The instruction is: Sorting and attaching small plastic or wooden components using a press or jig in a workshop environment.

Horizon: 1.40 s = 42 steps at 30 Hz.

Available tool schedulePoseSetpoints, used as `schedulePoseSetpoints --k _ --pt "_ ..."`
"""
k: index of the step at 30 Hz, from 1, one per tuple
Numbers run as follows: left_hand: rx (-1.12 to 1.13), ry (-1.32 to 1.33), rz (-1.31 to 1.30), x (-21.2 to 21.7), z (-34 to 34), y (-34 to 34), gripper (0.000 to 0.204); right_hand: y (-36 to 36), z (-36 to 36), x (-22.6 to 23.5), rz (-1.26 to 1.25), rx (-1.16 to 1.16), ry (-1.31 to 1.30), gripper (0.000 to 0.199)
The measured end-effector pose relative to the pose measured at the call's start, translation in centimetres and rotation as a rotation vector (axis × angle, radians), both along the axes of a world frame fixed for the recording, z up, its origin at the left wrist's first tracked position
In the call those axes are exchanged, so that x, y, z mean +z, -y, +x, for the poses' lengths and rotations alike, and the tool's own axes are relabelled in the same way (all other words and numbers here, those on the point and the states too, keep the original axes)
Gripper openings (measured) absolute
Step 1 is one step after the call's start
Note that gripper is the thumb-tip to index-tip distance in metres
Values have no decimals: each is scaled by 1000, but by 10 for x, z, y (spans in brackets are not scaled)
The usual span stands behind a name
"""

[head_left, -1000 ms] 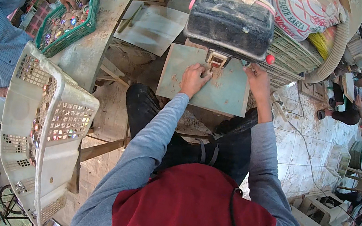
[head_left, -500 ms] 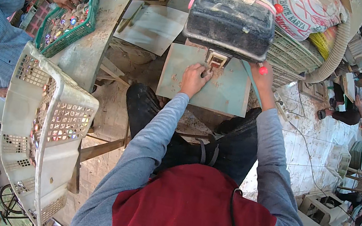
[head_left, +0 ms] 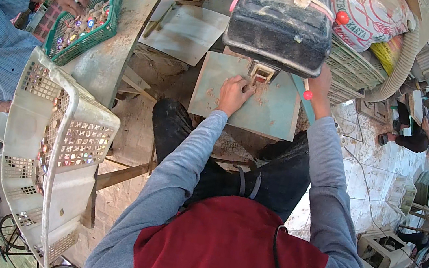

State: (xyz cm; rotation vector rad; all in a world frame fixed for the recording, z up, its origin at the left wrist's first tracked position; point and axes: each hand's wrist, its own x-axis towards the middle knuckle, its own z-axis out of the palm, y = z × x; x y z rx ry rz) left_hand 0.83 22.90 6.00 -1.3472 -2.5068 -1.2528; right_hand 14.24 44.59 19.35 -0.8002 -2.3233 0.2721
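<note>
A dark boxy machine [head_left: 283,22] with pink straps stands over a grey-green work plate [head_left: 271,106] in front of me. My left hand [head_left: 235,93] rests on the plate right under the machine's small head [head_left: 262,73], its fingers pinched on a small piece that I cannot make out. My right hand [head_left: 320,82] is raised at the machine's right side, closed round a lever with a red ball knob [head_left: 308,95]. A second red knob [head_left: 342,17] sticks out higher up.
A person in a blue shirt at the left reaches into a green basket [head_left: 87,25] of small parts on a dusty bench [head_left: 107,58]. White plastic crates [head_left: 48,150] stand at my left. Sacks, stacked trays [head_left: 355,70] and a hose lie behind the machine.
My right hand has slid down and right along the machine's side with the lever. My left hand stays under the head. The other person's hand moved within the green basket.
</note>
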Motion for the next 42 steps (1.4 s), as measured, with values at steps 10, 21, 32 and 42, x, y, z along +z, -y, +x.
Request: schedulePoseSetpoints --k 10,21,32,42 --pt "-7 3 -10 -3 1 1 31 -4 -8 -3 93 -74 -58 33" --pt "57 206 -31 0 5 13 32 92 119 -3 -1481 181 -362 33" --pt "-56 1119 1481 190 -100 93 32 178 153 -103 -2177 -34 -581 22" --pt "31 999 815 203 -49 111 32 209 102 -49 -2053 238 -556 61"
